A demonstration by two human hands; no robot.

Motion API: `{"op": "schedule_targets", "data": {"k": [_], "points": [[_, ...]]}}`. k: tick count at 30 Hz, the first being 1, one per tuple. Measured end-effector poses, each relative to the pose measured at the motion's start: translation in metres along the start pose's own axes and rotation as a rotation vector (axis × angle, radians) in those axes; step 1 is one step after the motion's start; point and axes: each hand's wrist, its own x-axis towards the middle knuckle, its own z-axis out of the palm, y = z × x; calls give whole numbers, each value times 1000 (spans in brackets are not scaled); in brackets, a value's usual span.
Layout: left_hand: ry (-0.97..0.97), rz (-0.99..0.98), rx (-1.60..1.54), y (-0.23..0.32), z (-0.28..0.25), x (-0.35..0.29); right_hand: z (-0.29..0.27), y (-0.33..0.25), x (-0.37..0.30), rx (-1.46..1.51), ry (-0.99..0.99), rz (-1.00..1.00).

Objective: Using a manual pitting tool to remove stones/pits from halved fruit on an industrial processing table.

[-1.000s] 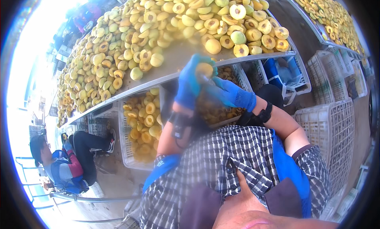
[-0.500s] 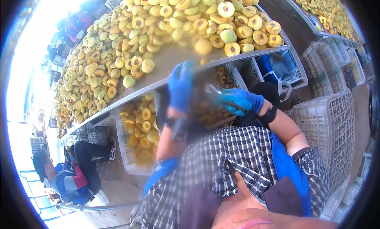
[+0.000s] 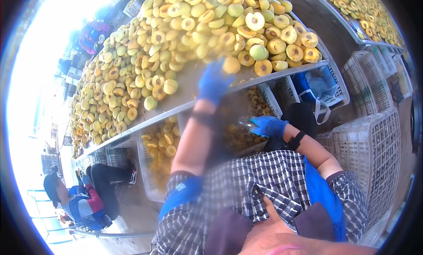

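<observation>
left hand [image 3: 215,82] — just beside yellow fruit [image 3: 231,65] | right hand [image 3: 269,126] — holding shiny tool [image 3: 245,122]

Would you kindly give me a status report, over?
Left hand beside yellow fruit piece, contact unclear. Right hand gripping small tool. Nothing visibly in the way.

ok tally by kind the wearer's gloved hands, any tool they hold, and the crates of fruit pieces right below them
Gloved hands: blue-gloved left hand and blue-gloved right hand: 2
Tools: small shiny hand tool, blurred: 1
Crates: left white plastic crate and right white plastic crate: 2
Total: 5
</observation>
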Motion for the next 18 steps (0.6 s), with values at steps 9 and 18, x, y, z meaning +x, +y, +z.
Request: {"op": "schedule_targets", "data": {"k": [9, 18], "points": [[-89, -132, -229, -20, 43, 46, -4, -9, 0, 106, 16, 47], [-45, -181, -1734, -27, -36, -53, -22, -49, -14, 540, 190, -153]]}}
